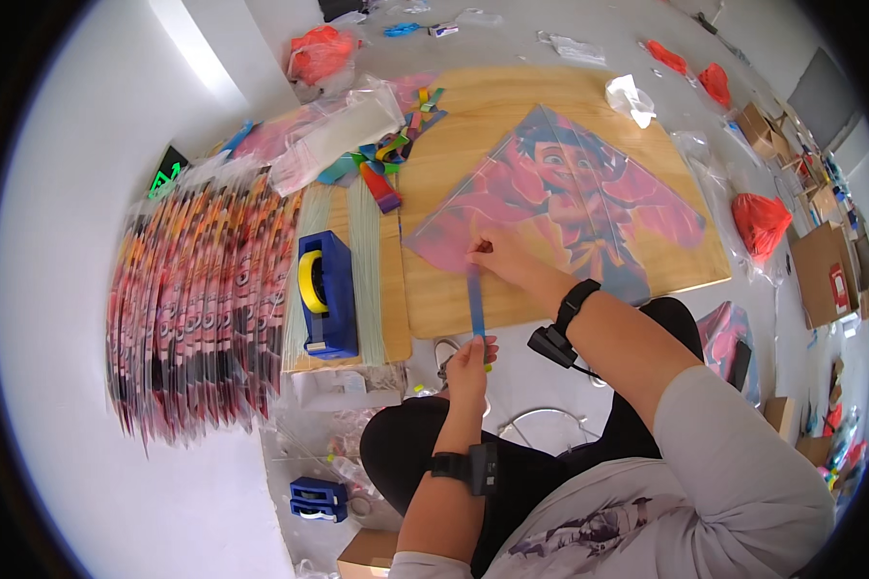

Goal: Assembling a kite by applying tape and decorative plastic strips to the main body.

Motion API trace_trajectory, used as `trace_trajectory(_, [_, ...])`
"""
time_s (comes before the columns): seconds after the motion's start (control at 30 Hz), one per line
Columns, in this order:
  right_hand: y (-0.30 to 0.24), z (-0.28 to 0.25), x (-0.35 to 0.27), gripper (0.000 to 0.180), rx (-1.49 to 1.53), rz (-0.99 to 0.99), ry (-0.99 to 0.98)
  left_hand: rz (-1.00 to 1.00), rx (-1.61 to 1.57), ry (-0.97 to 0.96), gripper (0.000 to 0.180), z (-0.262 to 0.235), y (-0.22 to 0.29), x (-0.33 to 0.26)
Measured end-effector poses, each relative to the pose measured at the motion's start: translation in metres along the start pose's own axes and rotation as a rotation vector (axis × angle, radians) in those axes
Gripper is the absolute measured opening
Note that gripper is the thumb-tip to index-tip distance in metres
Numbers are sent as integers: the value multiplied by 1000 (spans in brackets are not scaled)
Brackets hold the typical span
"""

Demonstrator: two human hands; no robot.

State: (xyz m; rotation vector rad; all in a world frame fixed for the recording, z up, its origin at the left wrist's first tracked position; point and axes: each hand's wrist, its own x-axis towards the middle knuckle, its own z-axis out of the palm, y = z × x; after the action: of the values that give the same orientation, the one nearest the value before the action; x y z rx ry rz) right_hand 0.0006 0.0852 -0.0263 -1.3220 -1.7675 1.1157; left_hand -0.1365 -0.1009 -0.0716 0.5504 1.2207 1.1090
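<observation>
A diamond-shaped kite, printed with a cartoon figure on pink and blue, lies flat on the wooden board. Below its left corner hangs a blue ribbon, stretched between my two hands. My left hand, just off the board's near edge, is closed around the ribbon's lower end. Over the kite's lower left edge, my right hand pinches with bent fingers at the ribbon's upper end; its fingertips partly hide that spot. A blue tape dispenser with a yellow roll core stands left of my hands.
Thin pale rods lie beside the dispenser. Colored ribbon strips are heaped behind it, near a white plastic sheet. Many printed kites in sleeves hang along the left. A crumpled white tissue sits at the board's far edge.
</observation>
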Motion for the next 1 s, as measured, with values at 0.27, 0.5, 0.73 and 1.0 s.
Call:
trace_trajectory(0.27, [8, 7, 3, 12, -38, 28, 67, -9, -2, 12, 34, 2, 4, 0])
trace_trajectory(0.5, [2, 8, 1, 13, -37, 64, 86, -22, -13, 20, 33, 2, 9, -4])
trace_trajectory(0.73, [-7, 6, -1, 14, -57, 93, 88, -45, -17, 42, 32, 1, 7, -4])
trace_trajectory(1.0, [-7, 7, -2, 13, -47, 112, 81, -40, -13, 31, 33, -3, 4, 0])
